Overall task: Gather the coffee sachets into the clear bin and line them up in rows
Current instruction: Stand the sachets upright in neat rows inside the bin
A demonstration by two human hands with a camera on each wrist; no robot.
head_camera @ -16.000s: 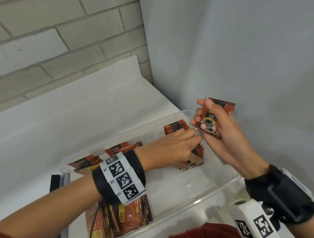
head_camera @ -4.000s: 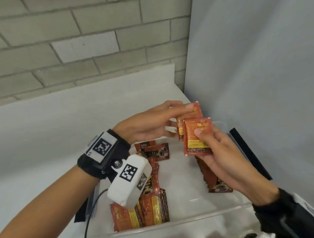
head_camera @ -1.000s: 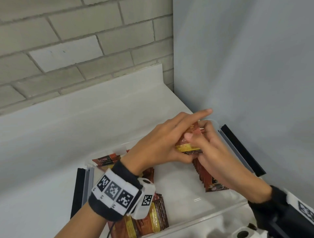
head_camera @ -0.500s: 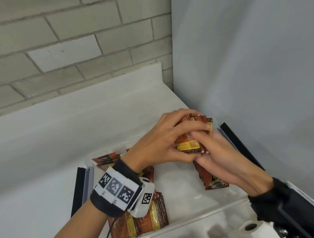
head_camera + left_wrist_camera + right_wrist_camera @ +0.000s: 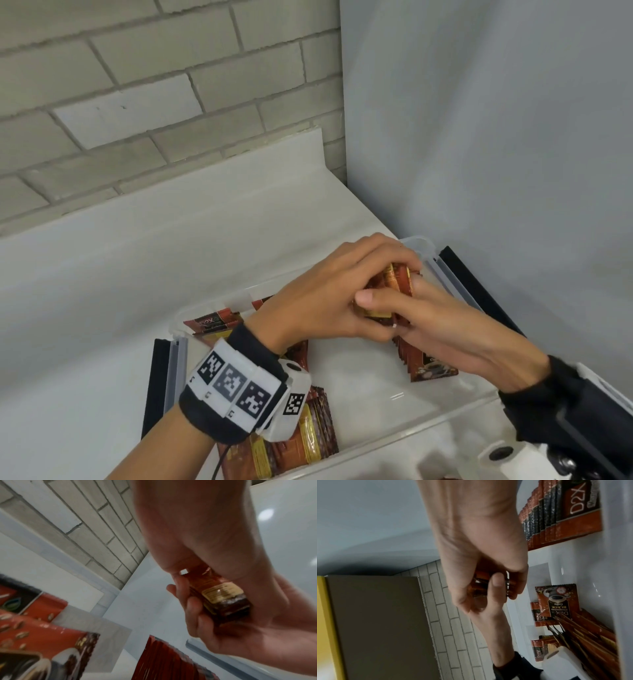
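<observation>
Both hands hold one small stack of red-brown coffee sachets point(image 5: 394, 287) over the far right corner of the clear bin point(image 5: 411, 432). My left hand point(image 5: 342, 291) curls over the stack from the left. My right hand point(image 5: 438, 318) grips it from the right, thumb across the top. The left wrist view shows the stack point(image 5: 221, 596) squeezed between the two hands. Below them a row of sachets point(image 5: 424, 363) stands on edge along the bin's right wall. Loose sachets point(image 5: 294, 442) lie heaped at the bin's front left, more point(image 5: 212, 322) at its far left.
The bin sits on a white counter point(image 5: 137, 274) in a corner, with a brick wall point(image 5: 154, 102) behind and a grey panel point(image 5: 479, 137) on the right. Black lid clips hang on the bin's left point(image 5: 156, 387) and right point(image 5: 479, 291) ends.
The left fingers, stretched out a second ago, have curled over the stack. Both hands have pressed closer round it and sunk a little toward the bin's far right corner.
</observation>
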